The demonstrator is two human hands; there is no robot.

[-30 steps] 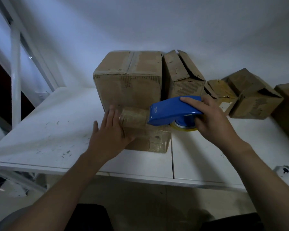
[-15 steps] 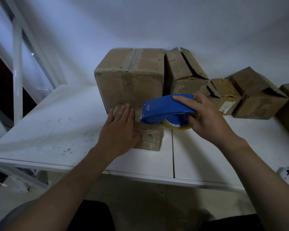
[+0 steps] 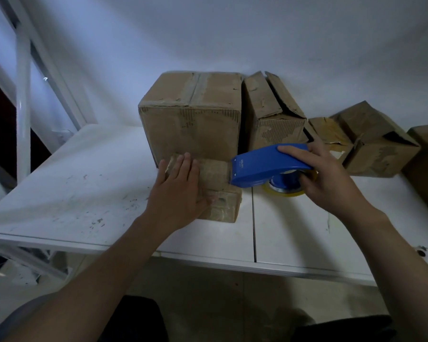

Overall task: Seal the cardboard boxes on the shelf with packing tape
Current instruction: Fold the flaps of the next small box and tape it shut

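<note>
Here, the scuffed white metal shelf (image 3: 84, 193) carries a tall brown cardboard box (image 3: 190, 127), standing just beyond the left hand (image 3: 181, 191). That hand's fingers (image 3: 183, 166) lie straight and released, pressing on top of a small flat brown cardboard box (image 3: 223, 206). Just right of them, the blue plastic tape dispenser (image 3: 265, 166) touches the box top. The right hand (image 3: 331, 183) has its fingers clenched round the dispenser, above its yellow tape roll (image 3: 282, 192).

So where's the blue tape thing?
In the head view it is right of centre: the right hand grips the blue tape dispenser, its nose at the right end of the small cardboard box.
</note>
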